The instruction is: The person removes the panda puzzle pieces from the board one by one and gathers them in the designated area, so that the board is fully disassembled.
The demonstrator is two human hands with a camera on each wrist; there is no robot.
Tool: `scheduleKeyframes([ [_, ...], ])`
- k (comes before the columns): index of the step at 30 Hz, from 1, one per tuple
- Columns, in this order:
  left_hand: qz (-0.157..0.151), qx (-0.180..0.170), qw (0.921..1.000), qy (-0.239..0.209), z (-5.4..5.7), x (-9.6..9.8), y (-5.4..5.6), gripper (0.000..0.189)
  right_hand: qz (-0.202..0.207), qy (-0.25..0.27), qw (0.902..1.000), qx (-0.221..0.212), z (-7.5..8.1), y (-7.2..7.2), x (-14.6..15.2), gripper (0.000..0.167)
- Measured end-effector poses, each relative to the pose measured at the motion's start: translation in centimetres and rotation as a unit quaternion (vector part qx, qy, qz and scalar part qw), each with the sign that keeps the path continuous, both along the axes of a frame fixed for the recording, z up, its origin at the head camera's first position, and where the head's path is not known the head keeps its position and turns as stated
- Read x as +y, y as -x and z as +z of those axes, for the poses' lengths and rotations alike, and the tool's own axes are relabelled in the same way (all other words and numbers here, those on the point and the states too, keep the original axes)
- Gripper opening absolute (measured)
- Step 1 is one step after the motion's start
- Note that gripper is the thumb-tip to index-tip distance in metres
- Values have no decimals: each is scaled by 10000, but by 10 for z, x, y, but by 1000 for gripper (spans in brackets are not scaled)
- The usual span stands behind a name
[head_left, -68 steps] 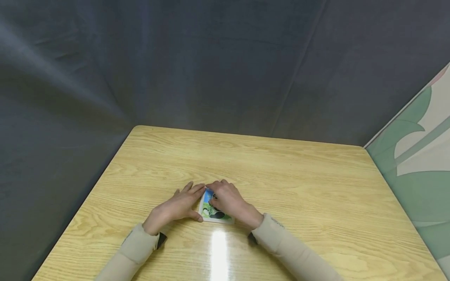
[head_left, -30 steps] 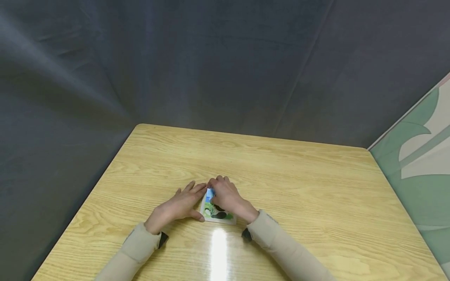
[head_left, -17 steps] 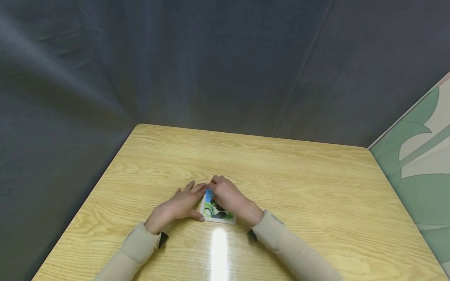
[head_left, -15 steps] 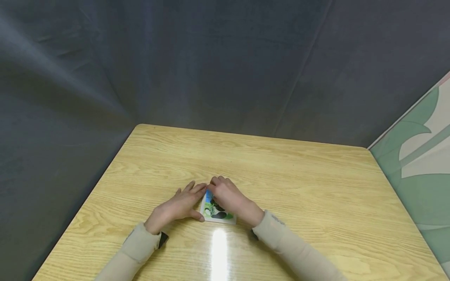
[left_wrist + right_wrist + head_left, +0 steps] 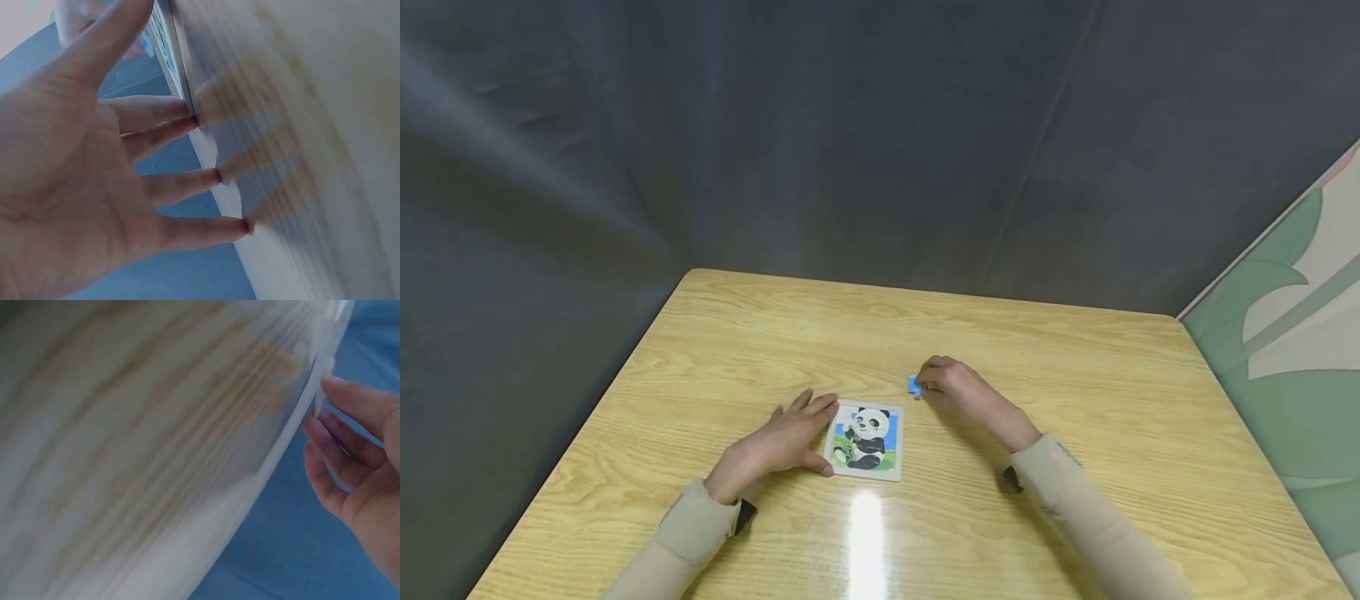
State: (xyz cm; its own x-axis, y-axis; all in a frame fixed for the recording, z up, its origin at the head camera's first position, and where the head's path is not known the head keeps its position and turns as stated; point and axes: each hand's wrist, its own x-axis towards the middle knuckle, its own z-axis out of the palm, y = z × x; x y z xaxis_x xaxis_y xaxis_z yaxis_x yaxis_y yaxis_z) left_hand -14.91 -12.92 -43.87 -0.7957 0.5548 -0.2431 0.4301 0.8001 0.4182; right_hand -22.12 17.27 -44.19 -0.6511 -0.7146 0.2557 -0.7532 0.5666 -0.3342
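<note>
A square panda jigsaw puzzle in a white frame (image 5: 867,475) lies flat on the table, with a pale patch at its upper left corner. My left hand (image 5: 784,435) is spread along the frame's left side, thumb at the near corner and index finger at the far one. In the left wrist view, its straight fingers (image 5: 194,234) reach down to the tabletop. Beyond the frame's far right corner, my right hand (image 5: 967,395) pinches a small blue jigsaw piece (image 5: 914,386) between thumb and fingertips. The right wrist view shows that piece (image 5: 321,394) edge-on, close over the table.
The wood-grain table (image 5: 1037,367) extends on all sides of the puzzle, with a bright glare streak (image 5: 867,542) in front of it. A dark curtain (image 5: 865,150) hangs behind and to the left. At the right is a green-and-white patterned cloth (image 5: 1300,350).
My right hand has moved from over the puzzle's upper left corner to the right, carrying the blue jigsaw piece. The panda picture is uncovered now. My left hand has stayed beside the frame.
</note>
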Motion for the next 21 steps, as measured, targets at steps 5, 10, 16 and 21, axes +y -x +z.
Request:
scheduleKeyframes([
  [5,10,-12,10000,-38,-1,0,0,95,-7,-199,9997,-142,-4,2,9,17],
  [10,17,-9,10000,-45,-2,0,0,95,34,-211,9998,44,-5,-2,5,16],
  [16,43,-21,10000,-56,-1,0,0,94,-95,-35,9996,269,-1,-24,-29,20],
  [21,48,-21,10000,-63,-1,1,1,93,-157,-53,9999,-29,2,-40,-60,24],
])
